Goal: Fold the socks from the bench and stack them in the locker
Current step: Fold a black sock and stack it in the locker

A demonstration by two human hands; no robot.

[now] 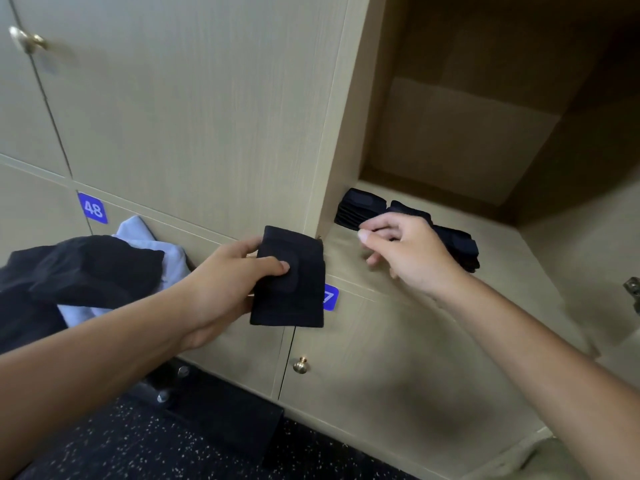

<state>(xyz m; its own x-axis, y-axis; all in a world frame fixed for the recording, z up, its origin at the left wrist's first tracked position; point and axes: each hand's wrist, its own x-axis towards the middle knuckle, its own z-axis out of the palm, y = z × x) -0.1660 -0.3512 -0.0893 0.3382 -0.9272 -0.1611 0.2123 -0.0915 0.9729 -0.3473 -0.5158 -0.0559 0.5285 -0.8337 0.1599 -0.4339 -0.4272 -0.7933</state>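
The left hand (221, 271) gripped a folded black fabric sock (287, 277), thumb pressed on its front face, fingers behind it. The sock hung in front of the closed beige wooden doors, just left of the open beige wooden locker (450, 258). The right hand (405, 252) hovered over the locker floor with fingers loosely curled, holding nothing. Just behind it lay a stack of folded black socks (363, 207) and a second dark folded bundle (457, 242). Dark and pale blue garments (104, 268) were piled at the far left, below a blue number plate (92, 208)
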